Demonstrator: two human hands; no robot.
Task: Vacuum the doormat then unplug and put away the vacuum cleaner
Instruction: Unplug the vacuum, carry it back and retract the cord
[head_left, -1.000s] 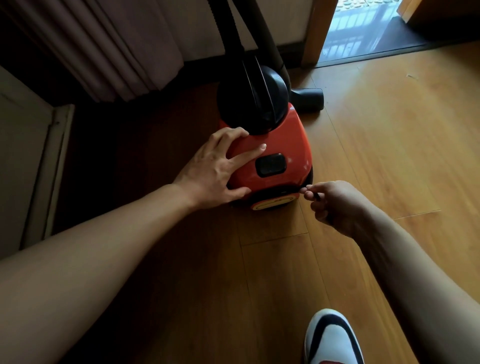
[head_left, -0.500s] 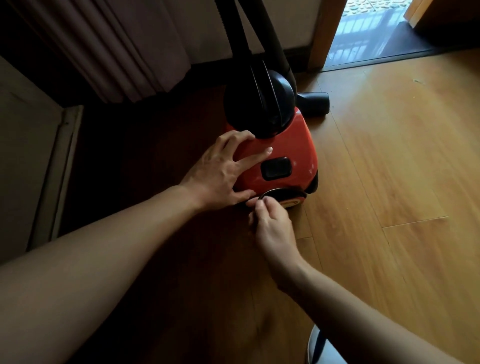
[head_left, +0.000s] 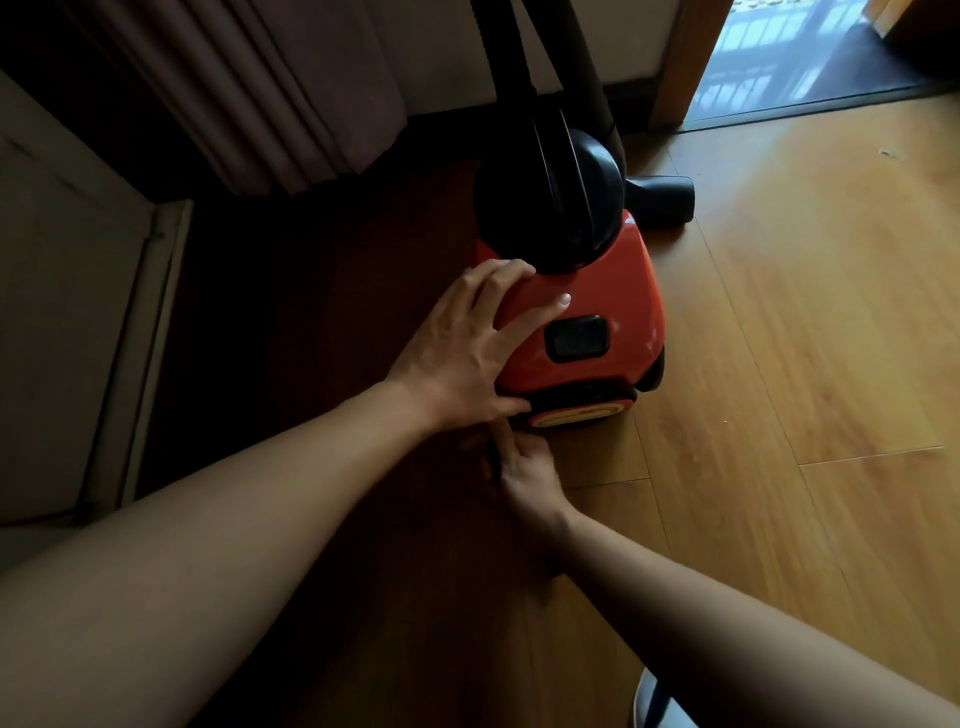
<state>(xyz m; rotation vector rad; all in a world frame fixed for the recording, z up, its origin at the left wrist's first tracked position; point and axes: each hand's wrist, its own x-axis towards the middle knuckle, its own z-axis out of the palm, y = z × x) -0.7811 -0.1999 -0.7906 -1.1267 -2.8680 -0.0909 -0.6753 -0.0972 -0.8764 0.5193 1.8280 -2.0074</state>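
Just under the spread left hand (head_left: 462, 353), the right hand (head_left: 524, 467) sits at the vacuum cleaner's (head_left: 597, 306) near base. I cannot tell what it grips.

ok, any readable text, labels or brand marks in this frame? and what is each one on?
No text can be read.
The pale oval badge low on the rear of the red vacuum cleaner: reddish marks, too blurred to read.
The black button above it: no legible marking.
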